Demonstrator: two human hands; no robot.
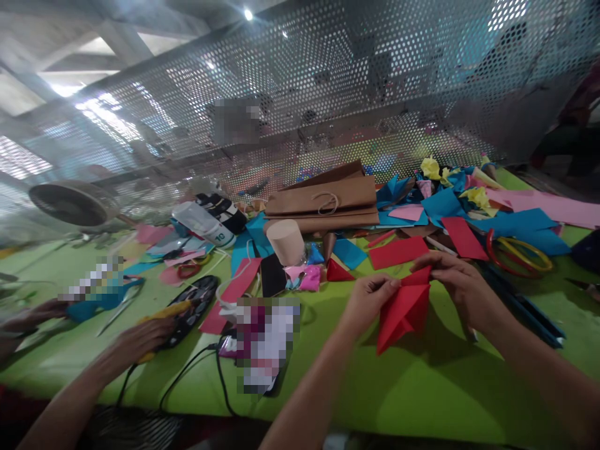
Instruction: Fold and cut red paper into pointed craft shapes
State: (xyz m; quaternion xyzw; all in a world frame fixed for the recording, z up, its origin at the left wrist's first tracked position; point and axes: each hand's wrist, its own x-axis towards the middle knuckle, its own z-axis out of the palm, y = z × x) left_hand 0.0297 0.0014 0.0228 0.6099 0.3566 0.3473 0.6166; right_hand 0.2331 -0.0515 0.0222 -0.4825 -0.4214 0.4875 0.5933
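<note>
A folded red paper piece (404, 306) with pointed flaps hangs just above the green tabletop, held between both hands. My left hand (372, 297) pinches its upper left edge between thumb and fingers. At the upper right corner, my right hand (462, 287) has its fingertips closed on the same paper. Beyond them lies a flat red paper strip (398, 252). A small folded red paper shape (338, 271) sits to the left of that strip. Part of a narrow object shows beneath my right hand, too blurred to name.
On the left, a co-worker's hand (140, 337) holds a yellow tool with a cord. A phone (267, 350) lies nearby. Behind stand a beige cylinder (285, 242) and brown folded paper (323, 203). Scissors (520, 256) with red and yellow handles lie right, near blue paper.
</note>
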